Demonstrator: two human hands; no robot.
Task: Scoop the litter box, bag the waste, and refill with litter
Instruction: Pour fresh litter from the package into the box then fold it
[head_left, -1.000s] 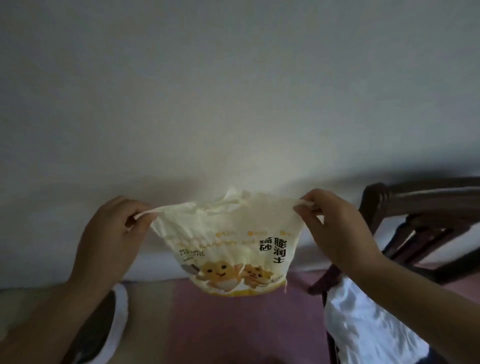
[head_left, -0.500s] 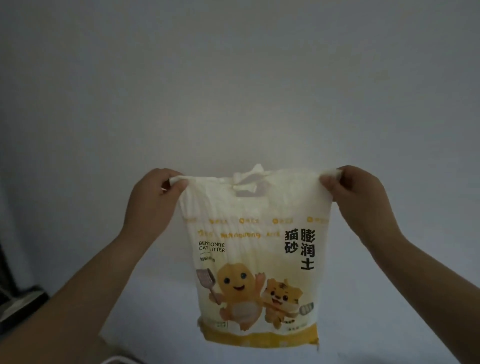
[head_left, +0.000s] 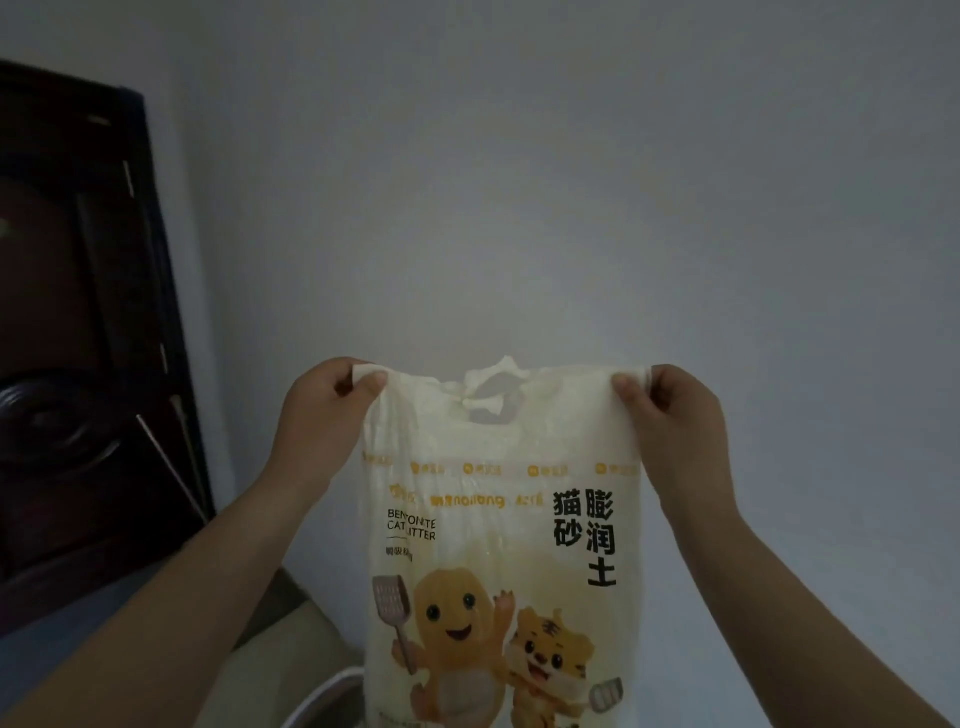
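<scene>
A pale yellow litter bag is held up in the air in front of a plain grey-white wall. Its upper left corner is pinched by the left hand, thumb pressed against the curled fingers. Its upper right corner is pinched the same way by the right hand. The top edge is stretched taut between the two hands. Both sets of fingers are clenched on the plastic.

The bag hangs flat and upright, printed side toward the camera. A cut-out handle is seen at the middle of the top edge, its flap crumpled. "BENTONITE CAT LITTER" is read on the left of the print, with black Chinese characters on the right. Two cartoon figures are drawn below, one holding a scoop. The bottom edge of the bag is cut off by the frame. How much litter is inside cannot be told.

A dark wooden door is seen at far left, against the wall. A beige surface lies low at left, below the left forearm. A white curved rim is seen just behind the lower left of the bag, partly hidden by it; what it belongs to cannot be told. The lower middle of the scene is blocked by the bag. The light is dim.
</scene>
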